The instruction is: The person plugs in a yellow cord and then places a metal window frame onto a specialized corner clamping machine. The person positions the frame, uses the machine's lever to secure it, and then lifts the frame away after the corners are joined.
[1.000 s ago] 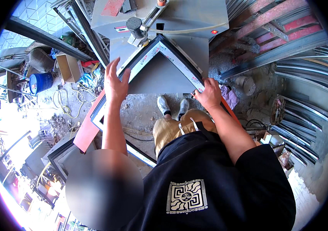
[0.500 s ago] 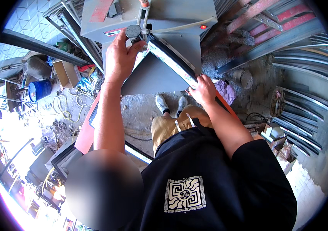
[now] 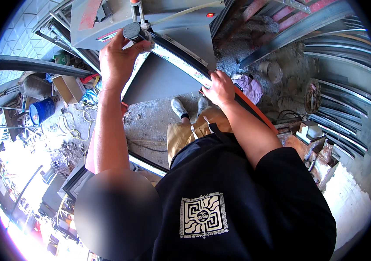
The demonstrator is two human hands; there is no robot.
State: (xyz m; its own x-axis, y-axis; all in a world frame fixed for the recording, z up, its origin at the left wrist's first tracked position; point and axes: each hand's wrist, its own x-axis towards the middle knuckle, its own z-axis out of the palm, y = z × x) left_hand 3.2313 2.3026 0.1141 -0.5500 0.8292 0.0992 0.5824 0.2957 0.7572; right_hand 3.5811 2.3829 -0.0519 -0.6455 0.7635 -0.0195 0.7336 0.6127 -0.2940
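A grey machine (image 3: pixel 172 24) stands in front of me, with the corner of a black-and-white frame (image 3: pixel 179 63) against it. My left hand (image 3: pixel 116 63) is closed around a dark round knob (image 3: pixel 131 30) at that corner, thumb on its right side and fingers on its left. The knob sits below a metal bracket (image 3: pixel 137 13). My right hand (image 3: pixel 220 89) grips the right-hand bar of the frame, fingers over its outer edge. The left-hand bar runs down beside my left forearm, which partly covers it.
An orange strip (image 3: pixel 255 111) extends past my right forearm. Metal profiles (image 3: pixel 342 87) are stacked along the right wall. On the floor at left are a blue drum (image 3: pixel 42 112), a cardboard box (image 3: pixel 69 88) and a yellow hose (image 3: pixel 70 128). A purple cloth (image 3: pixel 248 88) lies right of the machine.
The whole view has shifted, so machine, frame and hands appear further left and higher. Both hands keep their holds on the knob and the frame.
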